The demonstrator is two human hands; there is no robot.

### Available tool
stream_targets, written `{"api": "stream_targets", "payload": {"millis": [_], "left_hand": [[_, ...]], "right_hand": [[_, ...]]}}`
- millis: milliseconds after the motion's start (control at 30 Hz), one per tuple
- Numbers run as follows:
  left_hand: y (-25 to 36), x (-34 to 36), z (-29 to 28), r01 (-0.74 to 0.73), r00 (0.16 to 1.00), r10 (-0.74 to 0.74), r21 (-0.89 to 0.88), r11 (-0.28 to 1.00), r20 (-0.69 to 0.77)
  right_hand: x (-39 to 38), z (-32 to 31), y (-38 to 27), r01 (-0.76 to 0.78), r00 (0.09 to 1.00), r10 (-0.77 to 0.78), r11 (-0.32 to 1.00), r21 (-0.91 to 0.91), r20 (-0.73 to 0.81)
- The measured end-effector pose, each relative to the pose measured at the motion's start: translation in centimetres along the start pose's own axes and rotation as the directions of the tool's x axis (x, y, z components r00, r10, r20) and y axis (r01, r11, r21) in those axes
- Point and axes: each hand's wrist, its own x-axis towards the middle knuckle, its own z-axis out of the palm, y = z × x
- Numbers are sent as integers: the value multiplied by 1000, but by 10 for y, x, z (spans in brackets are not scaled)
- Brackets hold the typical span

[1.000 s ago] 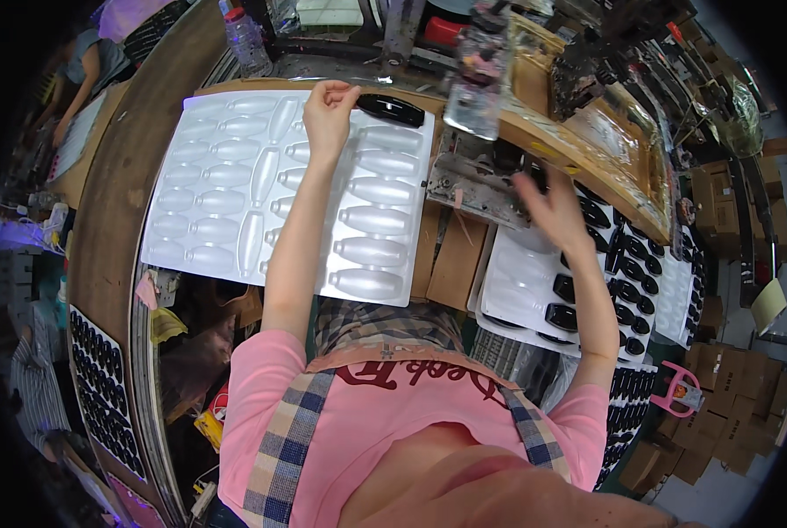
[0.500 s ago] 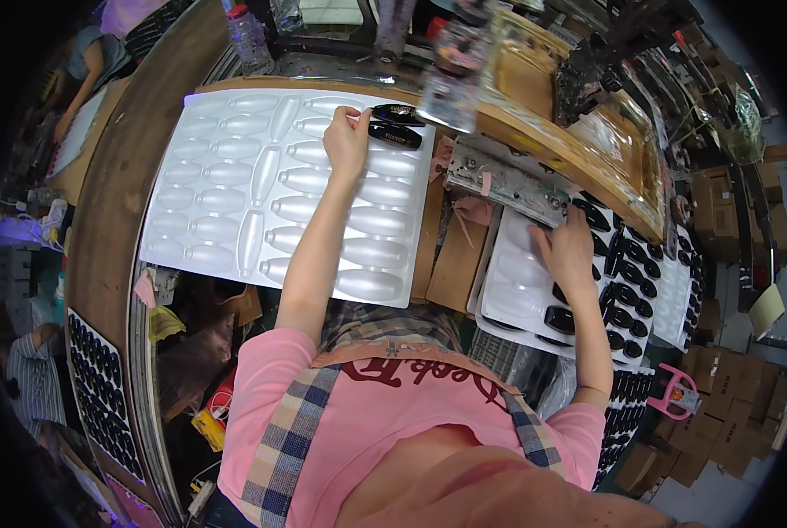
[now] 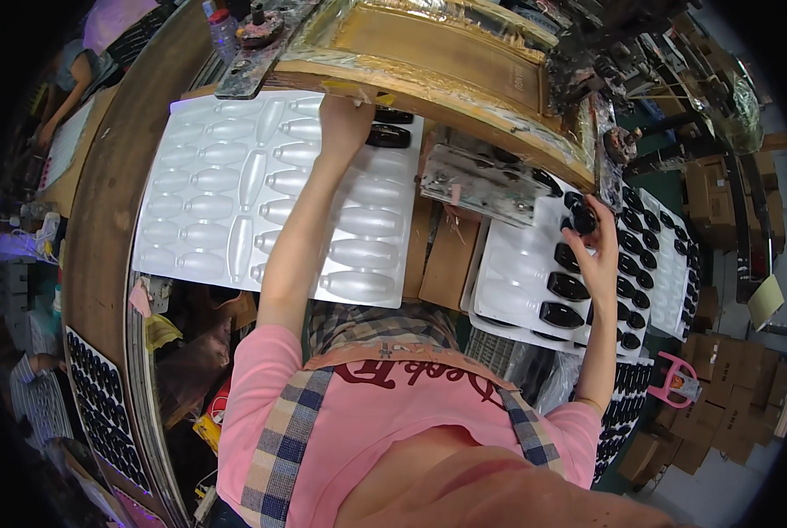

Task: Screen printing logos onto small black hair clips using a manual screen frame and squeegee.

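My left hand [image 3: 345, 128] reaches over the far part of a white moulded plastic tray [image 3: 257, 283]. Its fingers are hidden at the edge of a wooden screen frame [image 3: 464, 114]. Just right of it, a glossy black bottle-shaped piece [image 3: 388, 136] lies in a tray hollow, with another black piece [image 3: 395, 115] behind it, partly covered by the frame. On the right, my right hand [image 3: 599, 251] is closed round a dark bottle-shaped piece [image 3: 580, 214]. Below that hand is a second white tray [image 3: 508, 282], with several black pieces along its right side and bare hollows at its left.
A paint-stained metal fixture [image 3: 481, 183] sits between the trays, under the frame. More trays of black pieces [image 3: 644, 255] lie to the right. A clear bottle with a red cap [image 3: 222, 31] stands at the far left. Cardboard boxes [image 3: 719, 378] are stacked on the floor.
The wooden frame has come left and down over the tray's far edge. My right hand has moved right and now holds a dark piece. My left hand's fingers have become hidden.
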Motion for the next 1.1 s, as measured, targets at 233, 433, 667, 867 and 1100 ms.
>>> {"api": "stream_targets", "payload": {"millis": [233, 433, 667, 867, 1100], "left_hand": [[62, 49, 44, -108, 931, 168, -197, 974, 324], [70, 76, 26, 244, 912, -4, -535, 809, 410], [31, 50, -41, 444, 896, -260, -726, 526, 360], [0, -30, -62, 601, 783, -511, -641, 477, 354], [-5, -69, -37, 659, 711, -586, -661, 360, 390]], "right_hand": [[14, -5, 1, -78, 997, 76, 986, 150, 18], [50, 24, -17, 16, 996, -24, 995, 97, 83], [77, 71, -46, 119, 958, -98, 991, -62, 271], [61, 60, -26, 170, 971, -134, 968, -183, 196], [54, 27, 42, 82, 993, -44, 927, -366, 112]]}}
